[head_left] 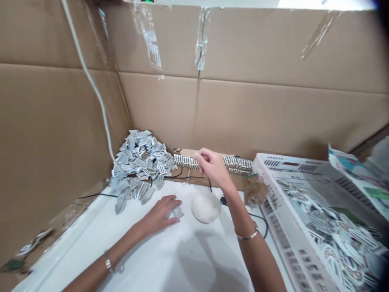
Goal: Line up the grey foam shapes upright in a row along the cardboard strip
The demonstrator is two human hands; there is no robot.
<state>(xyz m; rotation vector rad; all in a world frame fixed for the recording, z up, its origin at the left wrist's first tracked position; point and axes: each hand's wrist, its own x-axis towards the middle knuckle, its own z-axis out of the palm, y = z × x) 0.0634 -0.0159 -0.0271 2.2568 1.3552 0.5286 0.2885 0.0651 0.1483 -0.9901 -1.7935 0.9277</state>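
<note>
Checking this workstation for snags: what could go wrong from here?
The right hand is close above the row of stacked silver pieces, so a brush might topple them. The loose black cable lying across the table could catch a wrist or the white round dish.

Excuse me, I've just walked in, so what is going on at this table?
A person is working at a white table. Their left hand rests on a small pale piece beside a round white dish. Their right hand hovers over a tidy row of silver-grey tags on a cardboard strip, beside a loose heap of the same tags. A white plastic crate holds more.
</note>
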